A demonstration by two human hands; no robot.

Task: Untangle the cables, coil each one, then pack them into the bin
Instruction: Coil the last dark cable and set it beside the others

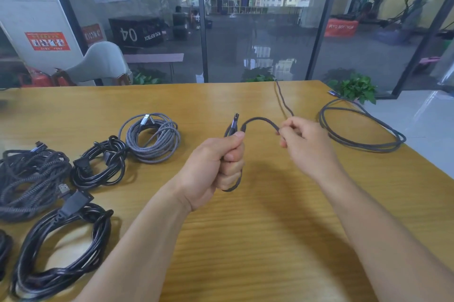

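The person is working at the coiling step, judged from the layout: the left hand (216,166) is gripping the plug end of a dark braided cable (260,121) in a closed fist, with the connector standing up above the thumb and a first small loop hanging below the fingers. The right hand (303,140) is pinching the same cable a short way along, so that a low arch of cord is spanning between the two hands above the middle of the table (270,228). From the right hand the cable is running away toward 12 o'clock and then lying in loose, open loops (363,127) at about 2 o'clock, near the table's far right corner, its other plug resting by a potted plant (356,88). The next move, as judged, is calling for the right hand to feed the arch into the left fist as a fresh turn, while sliding further along the slack and keeping the loops even in size. Counting the cables: one is in hand, and at least four finished coils are lying from 9 to 11 o'clock, namely a grey braided coil (153,139), a small black coil (100,164), a dark braided bundle (29,178) and a large black coil (61,247). A further dark piece at the left edge is too cropped to identify. No bin is showing in this view.
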